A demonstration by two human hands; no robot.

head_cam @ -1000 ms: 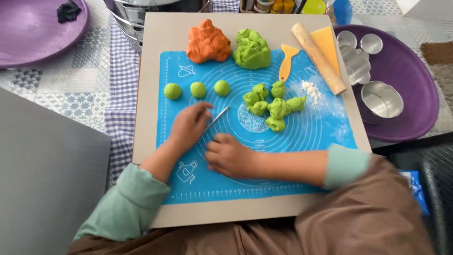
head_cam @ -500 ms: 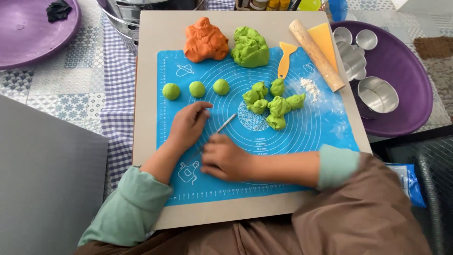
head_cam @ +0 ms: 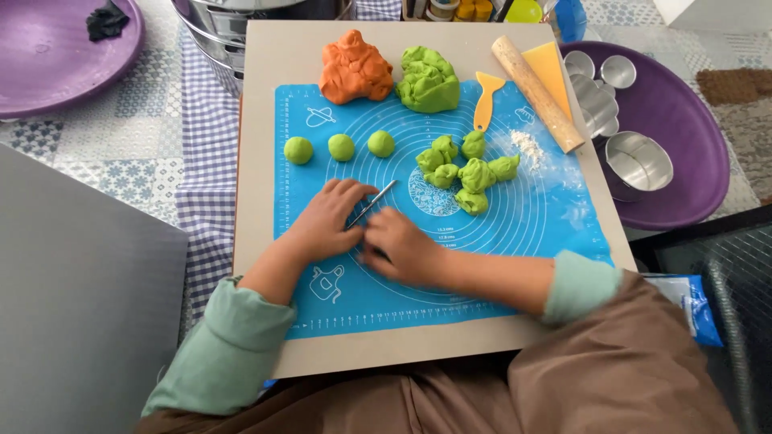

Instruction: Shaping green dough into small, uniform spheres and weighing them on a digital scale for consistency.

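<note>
Dough is being cut: thin metal blade (head_cam: 371, 205) is pinched between left hand (head_cam: 326, 219) and right hand (head_cam: 402, 245), both closed; steady pressure on blue mat (head_cam: 547, 217) is likely needed next.

The person wore long, loose, pale mint-green fabric sleeves (head_cam: 221, 354) gathered at both wrists, and brown cloth garments (head_cam: 611, 378) filled the lower right of the frame.
</note>
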